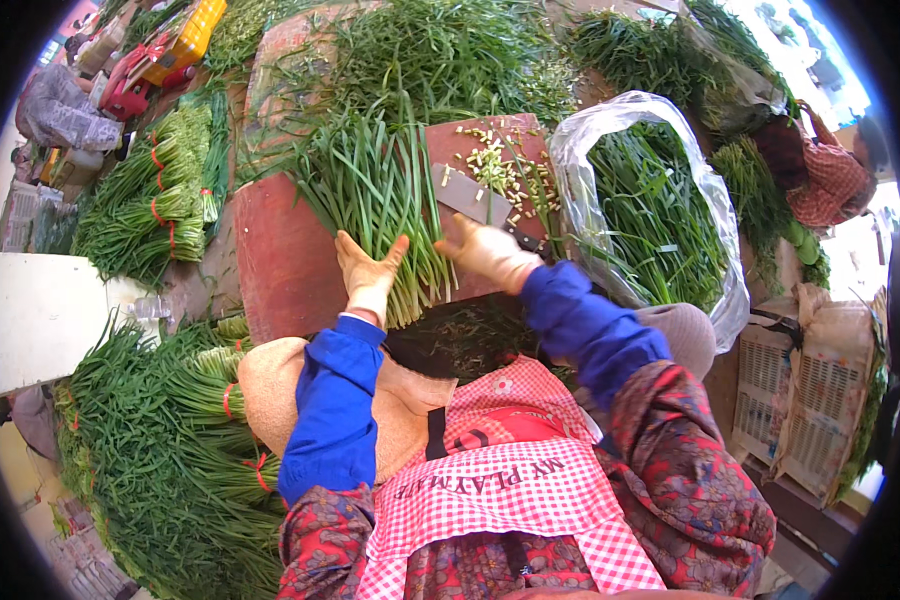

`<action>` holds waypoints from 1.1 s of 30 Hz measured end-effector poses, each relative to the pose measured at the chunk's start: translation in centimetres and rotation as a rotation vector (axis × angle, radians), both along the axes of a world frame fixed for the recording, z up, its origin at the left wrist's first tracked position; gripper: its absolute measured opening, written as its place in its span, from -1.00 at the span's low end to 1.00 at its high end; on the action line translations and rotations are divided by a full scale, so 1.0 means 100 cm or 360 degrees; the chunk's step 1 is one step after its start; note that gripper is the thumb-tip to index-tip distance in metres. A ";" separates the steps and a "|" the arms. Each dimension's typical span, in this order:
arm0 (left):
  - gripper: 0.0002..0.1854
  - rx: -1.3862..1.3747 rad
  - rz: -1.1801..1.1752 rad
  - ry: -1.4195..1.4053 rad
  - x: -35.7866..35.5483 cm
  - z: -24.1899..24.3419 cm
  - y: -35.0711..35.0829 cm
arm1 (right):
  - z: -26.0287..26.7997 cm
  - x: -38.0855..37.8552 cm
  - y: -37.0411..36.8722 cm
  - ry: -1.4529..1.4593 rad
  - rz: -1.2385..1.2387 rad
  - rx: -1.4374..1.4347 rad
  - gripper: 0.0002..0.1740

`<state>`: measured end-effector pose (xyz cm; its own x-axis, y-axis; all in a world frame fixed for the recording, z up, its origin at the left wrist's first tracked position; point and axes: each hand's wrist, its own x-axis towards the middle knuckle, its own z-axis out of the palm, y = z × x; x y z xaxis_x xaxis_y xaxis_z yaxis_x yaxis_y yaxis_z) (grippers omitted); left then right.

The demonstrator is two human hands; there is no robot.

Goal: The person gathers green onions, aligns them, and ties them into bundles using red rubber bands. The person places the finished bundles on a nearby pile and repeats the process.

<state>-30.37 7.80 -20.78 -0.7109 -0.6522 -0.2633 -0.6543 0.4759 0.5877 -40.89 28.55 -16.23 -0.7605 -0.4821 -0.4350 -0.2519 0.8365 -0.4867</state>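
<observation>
A loose bunch of garlic chives [367, 187] lies on a red board [285, 255], its pale stem ends pointing towards me and reaching past the near edge. My left hand [367, 274], in a pale glove, rests against the bunch's left side with thumb and fingers spread. On the other side of the stems, my right hand [484, 247], gloved too, is raised near the knife's handle with its fingers loosely apart; whether it touches the stems is unclear. A cleaver [471, 193] with a dark handle lies on the board, beside many short cut stem ends [499, 169].
A clear plastic bag [735, 247] of leaves stands right of the board. Loose greens [450, 52] are heaped beyond it. Bundles tied with red bands [172, 217] lie at left, more [229, 401] beside my knee. Plastic crates [817, 405] stand at right. Other people sit at both sides.
</observation>
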 end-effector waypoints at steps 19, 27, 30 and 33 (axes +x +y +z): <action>-0.10 -0.0162 0.0547 0.0253 0.027 -0.035 -0.053 | 0.053 0.050 0.009 0.0061 0.0537 -0.0083 -0.48; -0.01 -0.0855 0.0087 0.0534 0.014 0.032 -0.014 | 0.155 -0.006 0.232 0.0660 -0.0258 -0.0302 -0.47; -0.10 -0.0835 -0.0279 0.0868 0.026 0.051 0.025 | 0.137 -0.022 0.315 0.0680 -0.0799 -0.0518 -0.38; -0.15 -0.0934 -0.0766 0.0741 0.049 0.052 0.069 | 0.090 -0.002 0.369 0.0840 -0.0963 0.0001 -0.28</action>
<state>-25.44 14.66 -15.53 -0.8942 -0.1942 0.4034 -0.0613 0.9457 0.3193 -41.09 65.43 -7.19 -0.9953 0.0799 0.0547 0.0488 0.9019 -0.4292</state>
